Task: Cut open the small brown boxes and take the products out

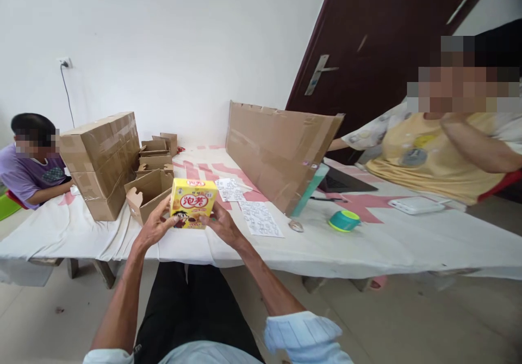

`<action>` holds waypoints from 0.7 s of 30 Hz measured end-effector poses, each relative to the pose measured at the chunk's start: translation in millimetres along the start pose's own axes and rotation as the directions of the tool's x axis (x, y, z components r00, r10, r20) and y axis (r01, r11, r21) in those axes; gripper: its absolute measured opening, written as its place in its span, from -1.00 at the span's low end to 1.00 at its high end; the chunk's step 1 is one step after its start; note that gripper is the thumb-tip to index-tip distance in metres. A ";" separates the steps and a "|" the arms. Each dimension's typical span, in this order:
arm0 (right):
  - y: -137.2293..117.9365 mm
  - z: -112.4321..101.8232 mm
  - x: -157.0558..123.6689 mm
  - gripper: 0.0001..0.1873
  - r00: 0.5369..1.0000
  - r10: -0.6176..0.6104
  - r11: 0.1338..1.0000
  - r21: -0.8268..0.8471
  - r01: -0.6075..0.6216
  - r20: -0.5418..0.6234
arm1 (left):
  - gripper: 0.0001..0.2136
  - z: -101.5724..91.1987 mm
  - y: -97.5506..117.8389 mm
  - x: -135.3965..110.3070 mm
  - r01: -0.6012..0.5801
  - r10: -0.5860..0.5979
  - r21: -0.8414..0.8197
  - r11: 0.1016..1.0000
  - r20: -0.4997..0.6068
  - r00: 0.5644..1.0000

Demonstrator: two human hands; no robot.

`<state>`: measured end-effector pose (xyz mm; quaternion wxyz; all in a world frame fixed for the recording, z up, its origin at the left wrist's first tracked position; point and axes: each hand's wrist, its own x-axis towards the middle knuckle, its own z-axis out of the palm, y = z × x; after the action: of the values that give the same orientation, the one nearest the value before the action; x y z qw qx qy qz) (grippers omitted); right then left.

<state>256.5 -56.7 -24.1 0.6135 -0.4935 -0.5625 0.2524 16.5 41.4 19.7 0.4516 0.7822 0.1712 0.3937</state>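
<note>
Between my two hands is a yellow snack box with red lettering and a cartoon figure on its front. It is held upright above the near edge of the table. My left hand grips its left side, thumb across the front. On the other side my right hand is closed around the lower right corner, its thumb on the front too. Just behind my left hand stands an open cardboard carton. Printed paper sheets lie on the table to the right of the box.
Stacked brown cartons stand at the left, with smaller open cartons behind. A tall cardboard panel rises at centre. Rightward lie a teal and lime container, a laptop and a white device. People sit at both sides.
</note>
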 end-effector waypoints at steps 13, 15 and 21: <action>69.2 -6.8 -54.5 -0.39 0.967 0.255 0.965 -0.055 -0.255 -0.010 | 0.28 -109.0 -111.8 -35.4 0.424 -0.234 0.266 0.866 -0.534 0.813; 67.7 -9.1 -55.4 -0.40 0.962 0.273 0.962 -0.031 -0.273 0.024 | 0.42 -114.8 -123.8 -22.7 0.412 -0.258 0.236 0.880 -0.492 0.832; 62.6 -27.7 -54.0 -0.50 0.950 0.303 0.939 -0.196 -0.283 0.078 | 0.49 -114.0 -139.4 10.0 0.369 -0.252 0.192 0.909 -0.451 0.856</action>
<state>285.0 -88.1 -100.4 0.4899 -0.6118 -0.5356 0.3146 -52.9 187.2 -60.7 0.3507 0.6960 0.4408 0.4453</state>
